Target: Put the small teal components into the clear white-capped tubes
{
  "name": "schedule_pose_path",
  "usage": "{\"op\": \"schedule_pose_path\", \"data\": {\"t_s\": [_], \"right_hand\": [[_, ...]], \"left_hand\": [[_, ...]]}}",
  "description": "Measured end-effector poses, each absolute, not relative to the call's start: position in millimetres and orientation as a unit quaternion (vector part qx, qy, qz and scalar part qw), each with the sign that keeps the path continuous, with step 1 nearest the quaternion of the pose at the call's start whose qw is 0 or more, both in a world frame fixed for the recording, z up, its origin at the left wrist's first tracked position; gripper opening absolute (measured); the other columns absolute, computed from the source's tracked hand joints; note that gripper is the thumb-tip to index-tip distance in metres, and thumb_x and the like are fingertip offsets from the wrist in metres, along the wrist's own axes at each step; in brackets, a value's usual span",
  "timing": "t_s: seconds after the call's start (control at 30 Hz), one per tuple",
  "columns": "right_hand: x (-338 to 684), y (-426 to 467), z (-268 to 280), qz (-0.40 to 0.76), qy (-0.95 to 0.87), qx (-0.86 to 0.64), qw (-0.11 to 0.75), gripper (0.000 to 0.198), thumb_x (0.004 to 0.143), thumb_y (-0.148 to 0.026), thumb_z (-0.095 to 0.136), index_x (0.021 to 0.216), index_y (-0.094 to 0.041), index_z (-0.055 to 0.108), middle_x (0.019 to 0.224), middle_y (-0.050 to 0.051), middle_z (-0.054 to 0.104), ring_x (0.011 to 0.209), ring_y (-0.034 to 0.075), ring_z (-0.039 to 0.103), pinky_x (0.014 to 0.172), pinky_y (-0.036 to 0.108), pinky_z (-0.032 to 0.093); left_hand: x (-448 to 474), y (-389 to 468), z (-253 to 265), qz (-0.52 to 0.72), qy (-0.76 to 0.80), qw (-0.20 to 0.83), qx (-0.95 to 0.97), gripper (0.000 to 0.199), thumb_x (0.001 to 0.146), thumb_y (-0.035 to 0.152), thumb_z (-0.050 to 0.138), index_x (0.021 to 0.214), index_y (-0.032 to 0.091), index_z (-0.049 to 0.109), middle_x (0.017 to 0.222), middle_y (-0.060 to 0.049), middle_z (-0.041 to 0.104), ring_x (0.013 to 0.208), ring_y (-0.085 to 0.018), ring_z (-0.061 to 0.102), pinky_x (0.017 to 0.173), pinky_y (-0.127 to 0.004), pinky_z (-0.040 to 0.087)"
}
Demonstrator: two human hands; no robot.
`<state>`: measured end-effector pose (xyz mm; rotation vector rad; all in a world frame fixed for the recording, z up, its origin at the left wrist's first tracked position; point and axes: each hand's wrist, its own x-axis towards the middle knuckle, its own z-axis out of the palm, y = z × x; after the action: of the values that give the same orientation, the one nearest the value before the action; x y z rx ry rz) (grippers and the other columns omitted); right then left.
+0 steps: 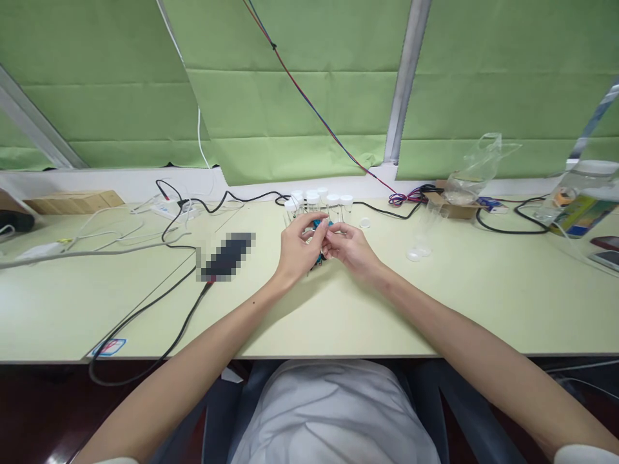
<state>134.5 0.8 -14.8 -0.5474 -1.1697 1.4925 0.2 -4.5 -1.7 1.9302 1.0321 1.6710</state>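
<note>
My left hand (298, 248) and my right hand (355, 250) meet over the middle of the table, fingers closed and fingertips together. Between them shows a small blue piece (317, 223), mostly covered by the fingers, so its kind cannot be made out. Under the hands, small blue and black pieces (320, 259) with thin, wire-like ends peek out. Just behind stand several clear containers with white lids (312, 196), close together. To the right of them a loose round white lid (364, 223) lies flat on the table.
On the right, clear tubes (423, 235) lie by a cardboard box (457, 207) with a plastic bag. A large clear jar (587, 183) stands farther right. A blurred-out dark device (229, 254) with a black cable (186, 322) lies left; a power strip (174, 209) sits behind.
</note>
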Motion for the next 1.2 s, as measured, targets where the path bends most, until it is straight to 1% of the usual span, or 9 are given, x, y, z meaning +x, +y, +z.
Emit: {"op": "schedule_pose_path", "data": {"t_s": [0.27, 0.5, 0.63, 0.8, 0.93, 1.2], "right_hand": [[130.9, -1.5, -17.3, 0.630, -0.510, -0.238, 0.535, 0.048, 0.057, -0.048, 0.090, 0.076, -0.018, 0.058, 0.063, 0.000, 0.067, 0.056, 0.013, 0.062, 0.054, 0.027, 0.046], [133.0, -1.7, -14.9, 0.639, -0.493, -0.241, 0.539, 0.047, 0.055, -0.047, 0.092, 0.075, -0.018, 0.061, 0.064, 0.000, 0.068, 0.057, 0.013, 0.061, 0.055, 0.026, 0.046], [134.7, -0.7, -14.0, 0.645, -0.482, -0.238, 0.543, 0.044, 0.057, -0.044, 0.091, 0.075, -0.018, 0.062, 0.065, 0.000, 0.066, 0.058, 0.012, 0.061, 0.056, 0.027, 0.047], [134.4, -0.4, -14.5, 0.632, -0.497, -0.238, 0.545, 0.043, 0.060, -0.045, 0.089, 0.076, -0.018, 0.059, 0.064, 0.001, 0.066, 0.057, 0.013, 0.061, 0.055, 0.027, 0.047], [132.3, -1.6, -15.7, 0.628, -0.511, -0.241, 0.536, 0.045, 0.058, -0.045, 0.090, 0.075, -0.019, 0.058, 0.062, 0.000, 0.067, 0.056, 0.014, 0.061, 0.055, 0.027, 0.045], [132.4, 1.0, -18.4, 0.644, -0.498, -0.236, 0.531, 0.046, 0.058, -0.045, 0.091, 0.076, -0.019, 0.057, 0.064, 0.001, 0.067, 0.057, 0.014, 0.061, 0.054, 0.027, 0.045]], "left_hand": [[-2.1, -2.7, -2.8, 0.589, 0.381, 0.196, 0.685, 0.021, 0.090, 0.032, 0.063, 0.103, 0.019, 0.072, 0.104, -0.007, 0.072, 0.096, -0.019, 0.068, 0.080, -0.029, 0.059], [-2.1, -2.6, -2.3, 0.589, 0.373, 0.192, 0.691, 0.019, 0.089, 0.027, 0.061, 0.103, 0.020, 0.072, 0.108, -0.008, 0.073, 0.099, -0.019, 0.068, 0.080, -0.029, 0.059], [-1.4, -2.7, -2.7, 0.588, 0.367, 0.195, 0.694, 0.019, 0.089, 0.024, 0.059, 0.104, 0.021, 0.072, 0.111, -0.008, 0.072, 0.102, -0.019, 0.067, 0.083, -0.031, 0.059], [0.1, -4.7, -1.4, 0.594, 0.362, 0.202, 0.689, 0.020, 0.089, 0.030, 0.062, 0.102, 0.019, 0.072, 0.108, -0.008, 0.072, 0.097, -0.019, 0.068, 0.081, -0.029, 0.059], [-0.3, -4.3, -1.5, 0.591, 0.372, 0.198, 0.688, 0.021, 0.089, 0.033, 0.063, 0.103, 0.020, 0.073, 0.107, -0.008, 0.072, 0.097, -0.019, 0.068, 0.077, -0.028, 0.059], [-1.5, -0.5, -4.2, 0.585, 0.377, 0.185, 0.694, 0.020, 0.089, 0.025, 0.059, 0.103, 0.020, 0.072, 0.110, -0.008, 0.073, 0.103, -0.020, 0.067, 0.082, -0.029, 0.059]]}}
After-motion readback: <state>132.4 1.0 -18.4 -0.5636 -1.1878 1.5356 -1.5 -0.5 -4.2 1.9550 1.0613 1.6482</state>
